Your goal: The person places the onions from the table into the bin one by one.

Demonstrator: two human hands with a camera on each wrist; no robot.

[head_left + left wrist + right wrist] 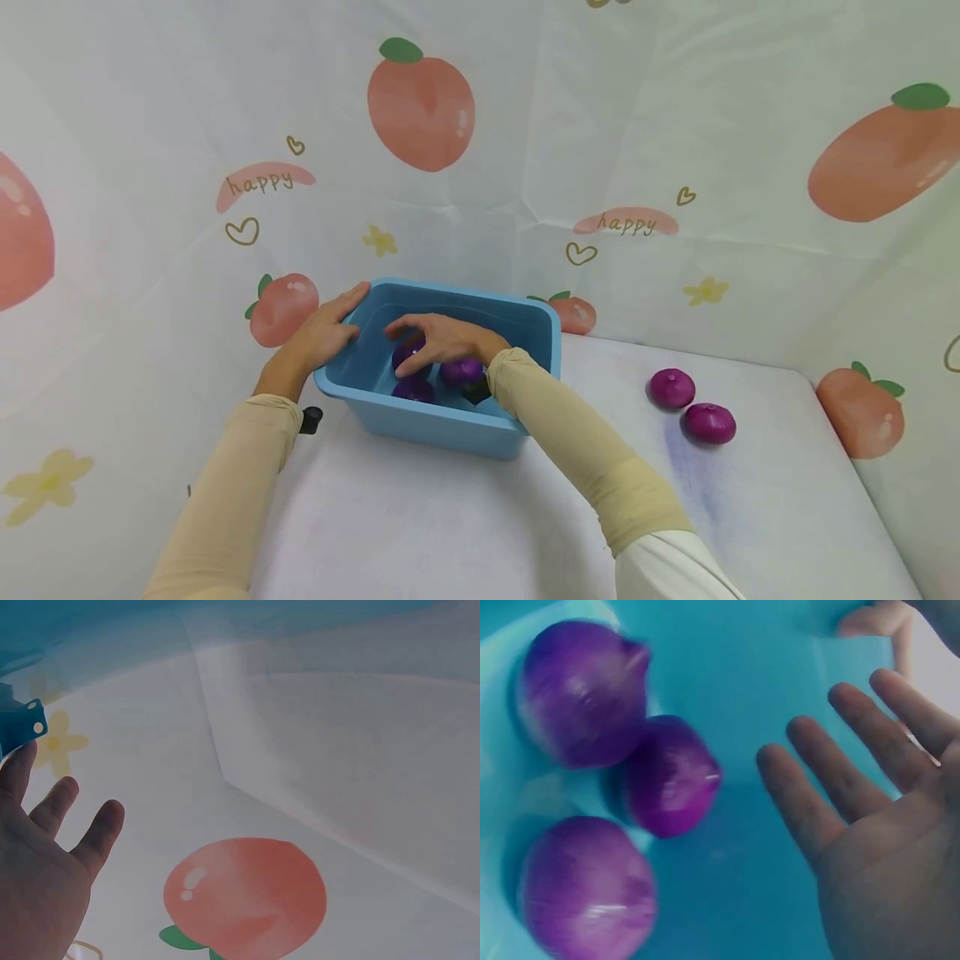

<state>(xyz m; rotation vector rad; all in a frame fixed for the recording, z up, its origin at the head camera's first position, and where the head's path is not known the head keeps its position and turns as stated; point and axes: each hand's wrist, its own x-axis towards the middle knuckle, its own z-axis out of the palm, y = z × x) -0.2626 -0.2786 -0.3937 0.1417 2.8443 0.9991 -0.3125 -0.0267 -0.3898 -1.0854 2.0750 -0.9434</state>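
Note:
A light blue plastic bin (442, 433) stands on the table with purple onions (462, 372) inside. At its left end my left hand (318, 337) holds the rim, the thumb over the inner side and the fingers outside. My right hand (442, 340) is inside the bin above the onions, fingers spread and holding nothing. The right wrist view shows three onions: a large one (577, 694), a smaller one (671, 778) and another (589, 889). They lie apart from the right fingers (802, 802). In the head view that hand partly hides them.
Two more purple onions, one (672, 389) slightly behind the other (709, 423), lie on the white table (600, 500) right of the bin. A fruit-printed sheet (495, 183) hangs right behind the bin.

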